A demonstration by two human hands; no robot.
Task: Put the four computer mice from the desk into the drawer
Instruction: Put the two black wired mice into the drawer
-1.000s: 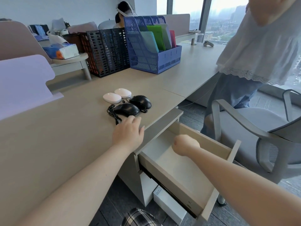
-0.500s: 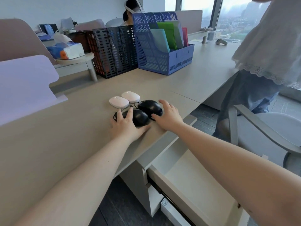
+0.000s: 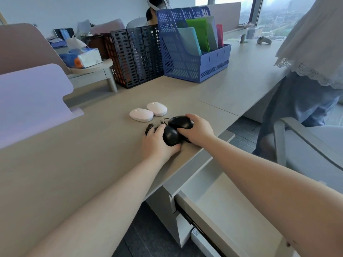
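— What colours are the mice?
— Two black mice [image 3: 172,135], two white mice [image 3: 142,114], all on a beige bench [image 3: 74,154].
— And behind them?
— A blue perforated file rack [image 3: 187,58] with green folders [image 3: 201,34], and a black perforated rack [image 3: 133,56]. The drawer [image 3: 230,210] is pale grey.

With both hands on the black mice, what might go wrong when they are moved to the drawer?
1. The loose cables beside the left hand may drag and catch on the desk edge.
2. The two black mice touch, so the right hand lifting one may shift the other.
3. A trailing cable might sweep the white mice.
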